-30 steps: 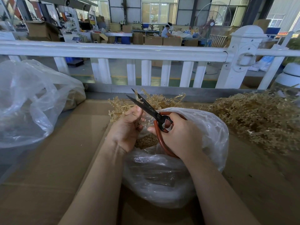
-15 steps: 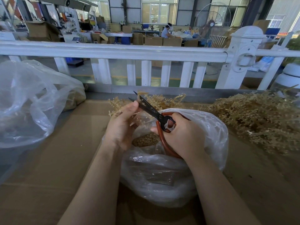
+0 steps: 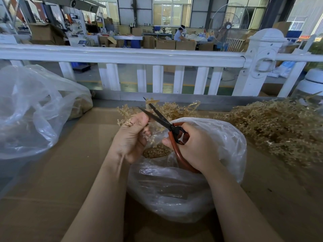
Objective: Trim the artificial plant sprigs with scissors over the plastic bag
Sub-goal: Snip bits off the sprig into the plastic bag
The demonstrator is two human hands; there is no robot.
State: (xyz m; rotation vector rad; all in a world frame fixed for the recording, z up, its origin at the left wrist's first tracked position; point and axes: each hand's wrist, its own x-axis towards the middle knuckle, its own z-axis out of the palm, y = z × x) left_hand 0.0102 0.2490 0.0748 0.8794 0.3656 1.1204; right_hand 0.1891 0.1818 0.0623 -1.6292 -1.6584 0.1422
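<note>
Centre: I see plastic bag (image 3: pixel 218 140) on cardboard (image 3: pixel 52 180)
Right: sprig pile (image 3: pixel 279 130)
Left: second bag (image 3: pixel 31 110)
Behind: fence (image 3: pixel 122 55)

The left hand (image 3: pixel 130 135) covers most of the sprig (image 3: pixel 148 137) it holds, so you cannot see where the stem ends. The right hand (image 3: pixel 195 147) hides part of the scissors' (image 3: pixel 167 125) red handles. The big sprig pile (image 3: pixel 279 130) runs off the right edge. The clear bag (image 3: pixel 31 109) on the left is cut off too.
</note>
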